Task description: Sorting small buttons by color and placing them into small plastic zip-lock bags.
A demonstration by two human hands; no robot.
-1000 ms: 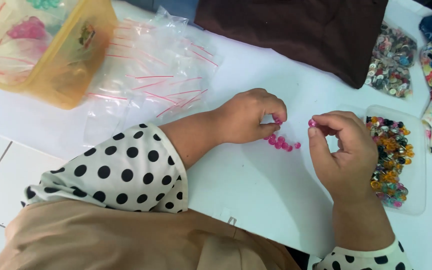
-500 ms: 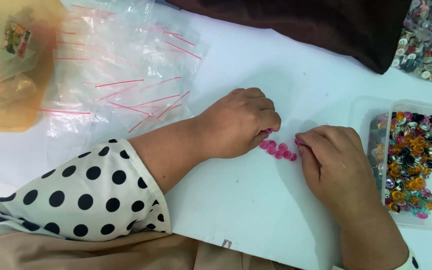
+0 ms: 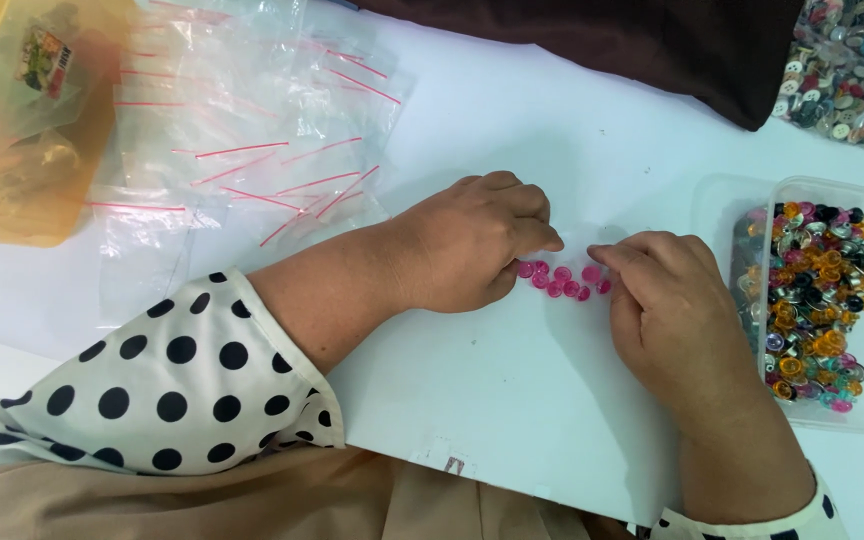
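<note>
A small cluster of pink buttons (image 3: 560,283) lies on the white table between my hands. My left hand (image 3: 472,245) rests on the table with its fingers curled, and its fingertips press on the left end of the cluster. My right hand (image 3: 667,310) comes in from the right. Its thumb and forefinger are pinched on a pink button (image 3: 592,272) at the cluster's right end. Polka-dot sleeves cover both forearms.
A clear plastic tray (image 3: 832,422) of mixed coloured buttons sits just right of my right hand. A clear bag of buttons (image 3: 837,70) and a dark brown cloth (image 3: 632,40) lie at the back. Small zip bags (image 3: 252,140) and a yellow container (image 3: 22,150) are at the left.
My right hand has come down from the air with a pink button to the cluster on the table. My left hand stays at the cluster. The view has shifted left.
</note>
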